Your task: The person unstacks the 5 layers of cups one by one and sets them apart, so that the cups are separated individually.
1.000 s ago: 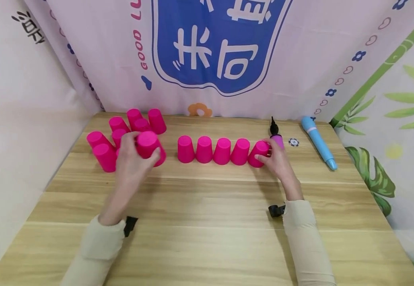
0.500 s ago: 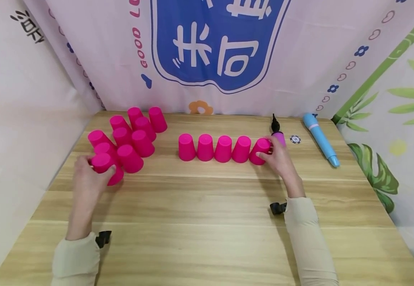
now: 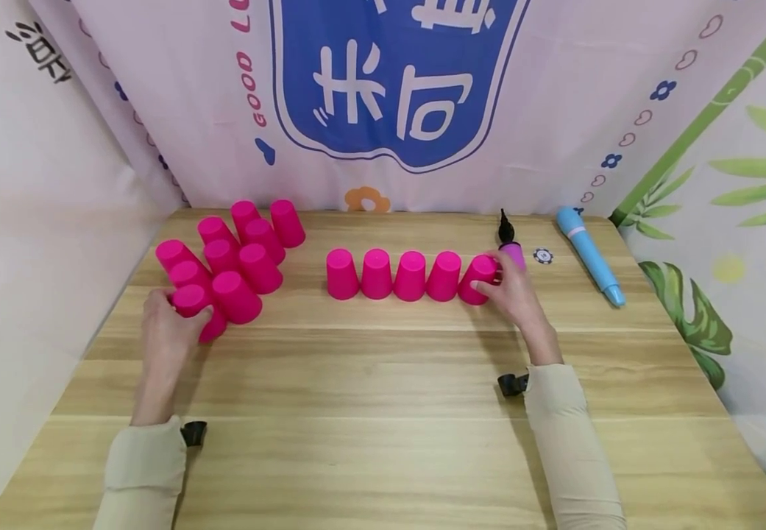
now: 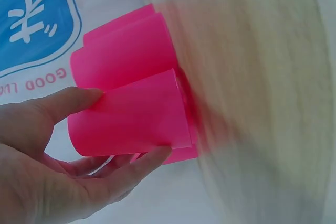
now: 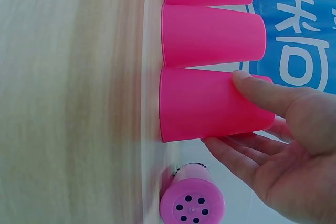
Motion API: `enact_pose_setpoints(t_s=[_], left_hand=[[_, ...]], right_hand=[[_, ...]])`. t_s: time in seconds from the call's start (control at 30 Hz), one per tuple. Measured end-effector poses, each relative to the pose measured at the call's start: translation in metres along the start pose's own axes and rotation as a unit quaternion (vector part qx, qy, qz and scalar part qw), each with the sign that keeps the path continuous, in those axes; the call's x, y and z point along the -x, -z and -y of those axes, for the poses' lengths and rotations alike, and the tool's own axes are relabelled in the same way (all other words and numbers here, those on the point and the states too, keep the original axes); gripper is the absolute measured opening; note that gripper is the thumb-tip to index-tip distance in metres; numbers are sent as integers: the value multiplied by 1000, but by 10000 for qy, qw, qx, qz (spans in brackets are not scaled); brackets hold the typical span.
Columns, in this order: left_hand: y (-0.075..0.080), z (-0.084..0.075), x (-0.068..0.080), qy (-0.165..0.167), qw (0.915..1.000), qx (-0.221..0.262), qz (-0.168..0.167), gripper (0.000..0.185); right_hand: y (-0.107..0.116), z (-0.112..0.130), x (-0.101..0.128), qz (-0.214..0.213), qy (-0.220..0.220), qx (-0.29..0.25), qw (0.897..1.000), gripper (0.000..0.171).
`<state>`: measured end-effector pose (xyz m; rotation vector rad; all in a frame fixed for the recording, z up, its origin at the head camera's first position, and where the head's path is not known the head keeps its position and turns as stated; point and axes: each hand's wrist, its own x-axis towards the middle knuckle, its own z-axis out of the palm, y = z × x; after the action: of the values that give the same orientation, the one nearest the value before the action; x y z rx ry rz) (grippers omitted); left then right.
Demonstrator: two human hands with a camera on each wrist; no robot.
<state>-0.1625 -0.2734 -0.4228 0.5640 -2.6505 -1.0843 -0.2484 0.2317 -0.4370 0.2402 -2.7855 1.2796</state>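
Left hand (image 3: 169, 329) has swung from the middle of the loose bunch of cups (image 3: 243, 239) out to its near-left corner over the last second — now the thumb and fingers are curled round the front cup (image 3: 190, 303), base up, sitting on the wooden table (image 3: 383, 412). The left wrist view backs that up, thumb on top and fingers underneath, though it's pretty blurry, so I can't say if the cup is lifted or still down.

Right hand (image 3: 513, 294) hasn't budged: it stays wrapped loosely on the end cup (image 3: 478, 278), the right-most of the row of five (image 3: 392, 274), thumb on one side, fingers spread along the other. A pink pump (image 3: 510, 250) sits just beside it, blue tube (image 3: 588, 256) further right.

My read — the row is being steadied while the next cup gets picked from the bunch.
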Motion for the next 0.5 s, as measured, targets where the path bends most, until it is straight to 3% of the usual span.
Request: enact_pose_setpoints(t_s=[0.5], left_hand=[[-4,12,-9,-139,9992,359,42,61]], right_hand=[[0,1,-1,45,-95,16,9999,59]])
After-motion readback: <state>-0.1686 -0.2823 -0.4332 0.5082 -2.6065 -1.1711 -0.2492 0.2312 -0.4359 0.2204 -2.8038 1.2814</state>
